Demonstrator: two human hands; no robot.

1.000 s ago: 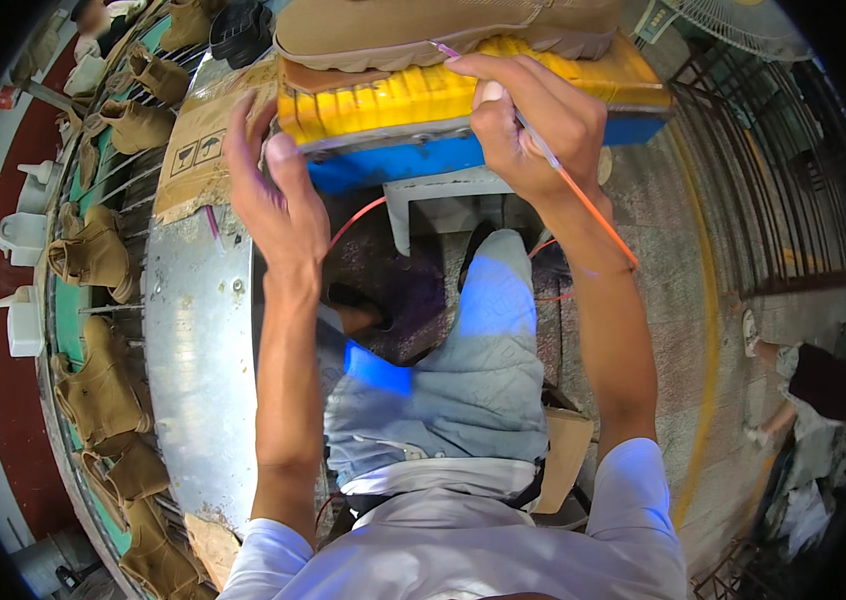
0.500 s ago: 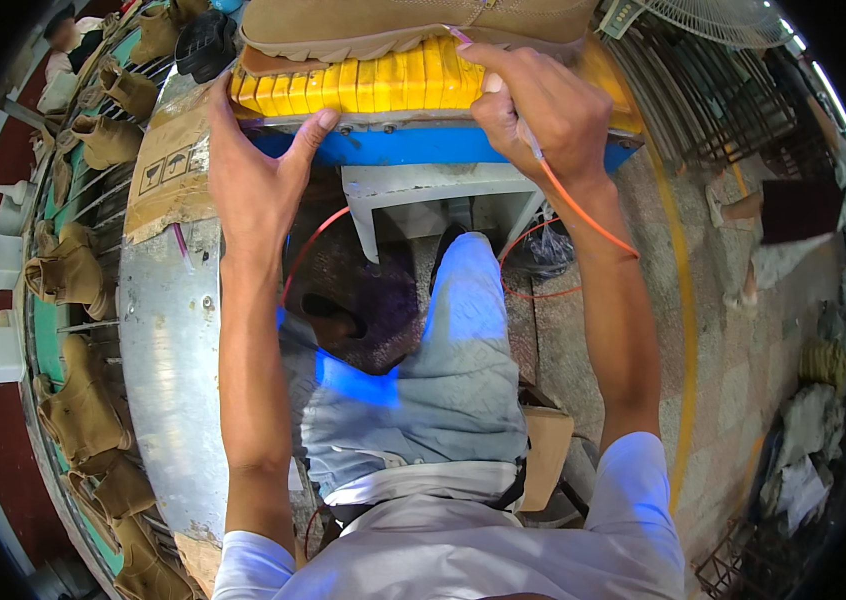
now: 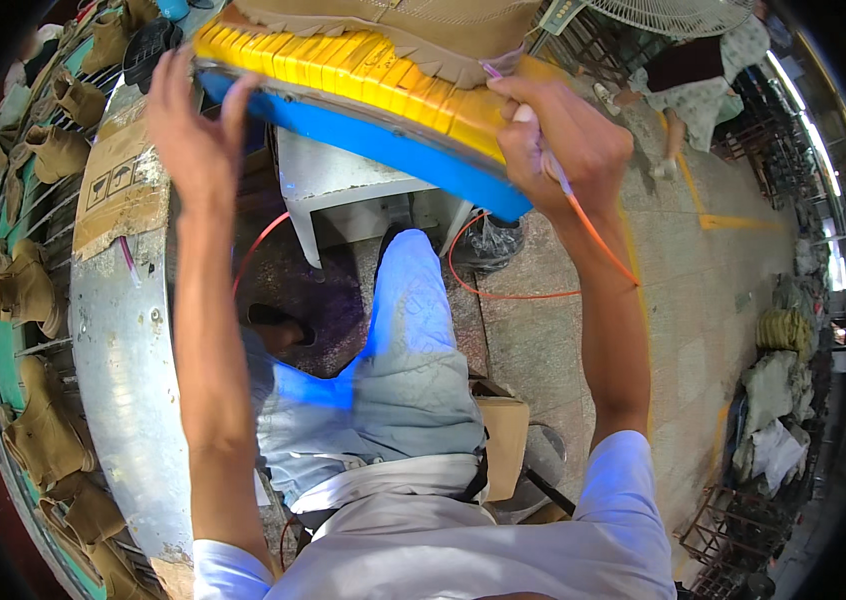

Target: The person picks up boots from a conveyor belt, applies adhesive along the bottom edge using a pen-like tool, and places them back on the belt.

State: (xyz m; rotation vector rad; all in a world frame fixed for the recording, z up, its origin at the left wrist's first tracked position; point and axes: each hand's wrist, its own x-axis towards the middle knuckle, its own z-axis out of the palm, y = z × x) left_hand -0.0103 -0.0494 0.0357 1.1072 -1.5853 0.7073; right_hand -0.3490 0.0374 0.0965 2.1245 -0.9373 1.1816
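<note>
A tan suede shoe (image 3: pixel 423 22) with a wavy-edged sole lies on a yellow, ribbed pad (image 3: pixel 343 65) over a blue base (image 3: pixel 373 150), at the top edge of the picture. My right hand (image 3: pixel 573 140) is closed round the end of a thin orange hose (image 3: pixel 603 238), whose purple tip (image 3: pixel 490 69) points at the shoe's lower edge. Spread and a little blurred, my left hand (image 3: pixel 198 135) is at the left end of the pad, its thumb in front of the base. Whether its fingers press on the pad's end cannot be made out.
On my left, a metal table (image 3: pixel 123 350) carries a cardboard sheet (image 3: pixel 123 185). Beyond it, several tan shoes (image 3: pixel 43 415) sit on a green rack. A white stool (image 3: pixel 343 175) stands beneath the base. A fan (image 3: pixel 678 12) is at the top right, near another person's legs (image 3: pixel 671 140).
The pad, base and shoe have turned, the right end coming nearer me. My left hand has shifted left and loosened from the pad's front. My right hand still holds the hose tip by the shoe.
</note>
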